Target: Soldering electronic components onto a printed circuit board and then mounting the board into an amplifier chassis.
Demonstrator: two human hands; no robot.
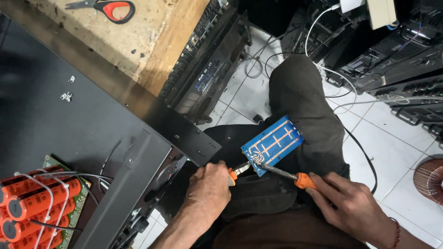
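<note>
**Soldering iron brought to a blue circuit board on the lap**

The left hand (pixel 210 186) is seen clenched around orange-handled pliers (pixel 237 171), whose tips are set at the near corner of the blue circuit board (pixel 272 145). The right hand (pixel 350 203) is closed on the orange grip of a soldering iron (pixel 281 173), its tip laid on the same corner. A joint appears to be under heat; a steady tip and a firm pull with the pliers would be called for. The board is rested on the knee, just beyond both hands. Farther left, orange battery cells (pixel 34 205) are strapped on the dark worktop (pixel 55 129); scissors (pixel 108 7) lie farthest off.
</note>
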